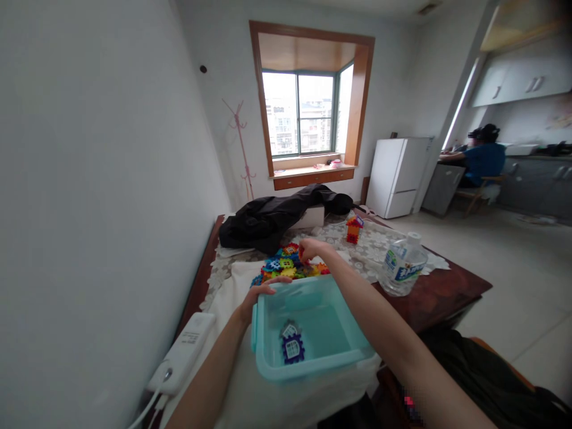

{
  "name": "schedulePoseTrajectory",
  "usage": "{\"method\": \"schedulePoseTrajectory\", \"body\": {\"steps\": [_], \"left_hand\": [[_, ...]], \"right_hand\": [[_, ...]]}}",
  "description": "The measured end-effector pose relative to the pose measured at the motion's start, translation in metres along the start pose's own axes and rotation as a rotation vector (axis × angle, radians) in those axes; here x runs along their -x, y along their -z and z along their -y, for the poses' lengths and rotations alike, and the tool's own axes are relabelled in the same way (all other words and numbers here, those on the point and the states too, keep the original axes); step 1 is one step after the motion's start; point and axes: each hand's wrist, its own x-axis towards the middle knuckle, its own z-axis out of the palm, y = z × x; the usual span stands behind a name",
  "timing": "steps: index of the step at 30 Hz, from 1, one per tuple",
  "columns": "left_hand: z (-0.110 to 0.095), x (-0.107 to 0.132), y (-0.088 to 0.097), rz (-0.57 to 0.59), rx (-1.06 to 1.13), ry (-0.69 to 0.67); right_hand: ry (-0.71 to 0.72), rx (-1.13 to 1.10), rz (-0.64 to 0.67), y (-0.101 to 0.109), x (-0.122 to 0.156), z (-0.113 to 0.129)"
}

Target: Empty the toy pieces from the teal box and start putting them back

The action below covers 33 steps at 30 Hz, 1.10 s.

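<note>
So the teal plastic bin [313, 333] sits right at the near edge of the table [447, 292], smooth glossy walls, rounded corners, thick rim. Left hand [261, 293] is clamped on its far-left rim, fingers curled over the edge. Inside there's one dark blue notched tile [293, 348] with a white window-grid print, and a paler piece behind it that I can't really make out.

Right hand [313, 249] reaches past the bin into the pile of building tiles [290, 267], a bumpy heap of bright hard plastic: red, yellow, green, blue, all gear-toothed edges. Fingertips look pinched on a red piece, but it's small and blurry, so I can't tell for sure if it's actually gripped.

Further back, a little red-and-orange block house [353, 230] stands on a lacy patterned cloth [375, 244]. A crumpled black jacket [277, 217] is slumped across the far end, hiding part of a white box. A clear ribbed water bottle [403, 264] lies on its side to the right, near the table's dark wood edge.

A white power strip [182, 353] lies at the left, tight against the wall, its cord cut off by the frame. Left side is cramped by that wall; the right side opens onto bare floor. A seated person [485, 158] is well away at a counter.
</note>
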Motion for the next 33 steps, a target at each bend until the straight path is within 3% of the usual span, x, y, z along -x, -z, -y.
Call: {"method": "schedulePoseTrajectory", "body": {"steps": [5, 11, 22, 33], "left_hand": [[0.001, 0.002, 0.000, 0.019, 0.026, 0.018], [0.006, 0.000, 0.005, -0.019, 0.023, -0.012], [0.005, -0.001, 0.007, -0.030, -0.005, -0.006], [0.006, -0.001, 0.008, -0.010, -0.011, -0.009]], "right_hand": [[0.058, -0.017, -0.061, 0.009, 0.006, 0.005], [0.056, 0.041, -0.197, 0.005, 0.004, 0.008], [-0.019, 0.061, 0.001, -0.022, -0.009, -0.008], [-0.054, -0.040, -0.045, -0.020, -0.010, -0.011]]}}
